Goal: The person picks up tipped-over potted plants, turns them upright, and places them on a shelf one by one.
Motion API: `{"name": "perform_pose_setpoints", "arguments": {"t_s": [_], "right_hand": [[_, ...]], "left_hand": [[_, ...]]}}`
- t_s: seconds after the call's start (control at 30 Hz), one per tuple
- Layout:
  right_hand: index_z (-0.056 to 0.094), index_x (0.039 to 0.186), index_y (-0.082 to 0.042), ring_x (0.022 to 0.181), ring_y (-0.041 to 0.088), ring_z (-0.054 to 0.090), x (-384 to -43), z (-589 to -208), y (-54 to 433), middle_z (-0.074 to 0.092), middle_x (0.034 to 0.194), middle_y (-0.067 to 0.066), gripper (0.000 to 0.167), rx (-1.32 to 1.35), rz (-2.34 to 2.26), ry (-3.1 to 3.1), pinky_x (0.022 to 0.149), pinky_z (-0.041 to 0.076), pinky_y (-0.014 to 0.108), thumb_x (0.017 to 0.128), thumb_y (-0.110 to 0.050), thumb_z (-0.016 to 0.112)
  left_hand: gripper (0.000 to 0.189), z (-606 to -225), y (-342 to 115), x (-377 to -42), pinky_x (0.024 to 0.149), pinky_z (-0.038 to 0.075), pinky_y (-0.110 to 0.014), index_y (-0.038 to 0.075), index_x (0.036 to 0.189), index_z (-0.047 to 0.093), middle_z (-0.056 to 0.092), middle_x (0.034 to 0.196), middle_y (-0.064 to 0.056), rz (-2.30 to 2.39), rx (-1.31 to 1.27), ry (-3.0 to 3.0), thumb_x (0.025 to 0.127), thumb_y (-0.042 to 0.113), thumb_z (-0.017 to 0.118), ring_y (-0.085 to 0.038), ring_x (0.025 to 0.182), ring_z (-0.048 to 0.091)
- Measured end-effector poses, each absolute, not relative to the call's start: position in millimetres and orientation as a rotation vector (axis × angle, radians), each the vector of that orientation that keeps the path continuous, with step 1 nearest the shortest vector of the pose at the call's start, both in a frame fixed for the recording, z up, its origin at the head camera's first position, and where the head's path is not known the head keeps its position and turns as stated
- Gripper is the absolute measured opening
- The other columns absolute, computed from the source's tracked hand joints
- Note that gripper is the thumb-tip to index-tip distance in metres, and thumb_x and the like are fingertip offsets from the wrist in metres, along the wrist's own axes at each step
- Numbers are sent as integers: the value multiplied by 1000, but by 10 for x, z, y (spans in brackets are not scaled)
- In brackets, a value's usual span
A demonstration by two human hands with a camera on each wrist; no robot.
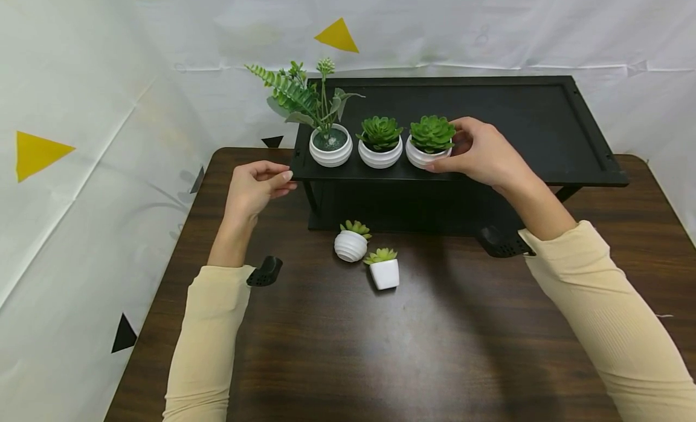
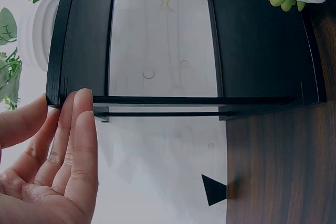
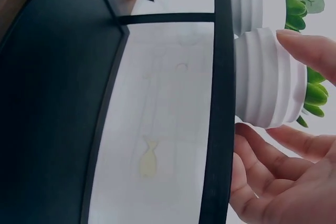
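1. One ribbed white pot (image 1: 420, 160) is in the grasp of the right hand (image 1: 478, 150), just above the centre of the head view! Thumb at its lower right, fingers bent round its upper right.
2. What's inside? A full green rosette (image 1: 432, 133), filling the mouth and spilling over the rim.
3. Over to the right wrist view: the pot sits at the right of the frame, base against the black shelf (image 1: 489, 116), thumb pressed to the ribbed wall.
4. Just beside it, nearer the middle of the head view, comes the middle pot (image 1: 380, 158), holding a matching green succulent (image 1: 382, 133). Touching its neighbour? Can't tell.
5. Then the left pot (image 1: 333, 158), upper centre-left, packed with dark green filler (image 1: 330, 141) and sprouting tall mixed foliage (image 1: 296, 95) that fans toward the upper left.
6. And the left hand (image 1: 250, 189), at left of centre, pinches the shelf's front left corner, thumb opposite the fingers.
7. Down at the centre, on the brown table (image 1: 391, 355), a round pot (image 1: 350, 246) tilts, wall toward us, yellowish-green leaves (image 1: 356, 228) at its top.
8. To its lower right, a square pot (image 1: 385, 274) carries a pale green succulent (image 1: 382, 256); standing or lying, can't tell.
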State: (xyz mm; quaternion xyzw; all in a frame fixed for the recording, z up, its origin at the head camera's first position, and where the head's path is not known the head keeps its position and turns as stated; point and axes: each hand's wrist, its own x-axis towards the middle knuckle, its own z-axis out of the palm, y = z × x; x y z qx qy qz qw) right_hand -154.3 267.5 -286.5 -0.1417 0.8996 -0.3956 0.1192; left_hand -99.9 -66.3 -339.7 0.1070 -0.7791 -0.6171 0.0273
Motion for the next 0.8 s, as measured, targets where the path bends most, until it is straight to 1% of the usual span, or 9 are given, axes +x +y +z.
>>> {"name": "perform_pose_setpoints", "arguments": {"t_s": [0.17,0.27,0.43,0.6,0.8], "right_hand": [[37,134,2,100,29,49,-1506,-2833,2704,46,120,19,73,-392,-1139,2633,75,44,38,78,-27,74],[36,135,3,100,28,49,-1487,-2826,2731,46,122,19,74,-390,-1127,2644,74,43,37,78,-28,73],[42,130,0,95,25,49,-1451,-2837,2787,49,119,17,65,-385,-1139,2654,69,42,31,79,-28,72],[48,125,-2,90,22,49,-1403,-2842,2842,51,113,15,56,-398,-1142,2668,67,41,31,81,-28,71],[50,123,-4,88,21,48,-1340,-2848,2882,52,110,13,54,-417,-1132,2668,65,40,32,81,-30,70]], "left_hand": [[23,-3397,-662,-1001,71,55,-27,-9,103,62,64,79,-4,-1903,328,-2408,86,5,64,-23,78,67],[23,-3397,-661,-1001,71,55,-28,-9,103,62,64,79,-4,-1903,328,-2407,86,5,64,-19,74,67],[23,-3398,-659,-1001,74,55,-31,-9,103,62,64,79,-4,-1903,326,-2406,86,6,64,-14,70,67],[23,-3402,-662,-1001,73,55,-30,-9,103,62,64,80,-5,-1902,326,-2403,85,5,64,-16,72,67],[23,-3400,-663,-1000,74,55,-30,-9,103,62,64,82,-7,-1896,330,-2411,86,6,64,-11,68,66]]}}
